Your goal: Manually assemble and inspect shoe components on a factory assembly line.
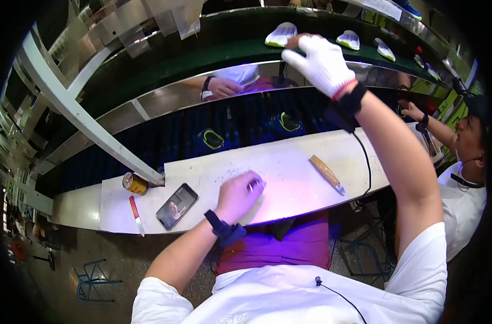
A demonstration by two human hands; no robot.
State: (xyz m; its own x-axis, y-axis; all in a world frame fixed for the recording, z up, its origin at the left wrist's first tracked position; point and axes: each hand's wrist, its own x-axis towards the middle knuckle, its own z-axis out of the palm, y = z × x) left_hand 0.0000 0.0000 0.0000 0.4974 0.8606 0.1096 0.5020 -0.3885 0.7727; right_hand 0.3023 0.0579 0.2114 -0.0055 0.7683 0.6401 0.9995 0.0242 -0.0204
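Observation:
My left hand (239, 195), bare, is closed above the white table, its fingers curled. Whether anything is in those fingers is hidden. High on the right, my right hand (324, 63) wears a white glove and reaches over the green upper belt (224, 48). Its thumb stands apart from the fingers, and I see nothing held. Just beyond its fingertips lies a white and yellow-green shoe sole (281, 35); contact between them is not clear. Further right on the belt are another sole (347, 40) and a third sole (385, 49).
Dark shoes (211, 139) with yellow-green collars sit on the lower conveyor. The table (278, 162) carries a wrapped-handle blade (327, 174), a red-handled knife (136, 216), a phone (177, 206) and a can (135, 183). A metal post (89, 121) slants down leftward. A co-worker (464, 189) is at right.

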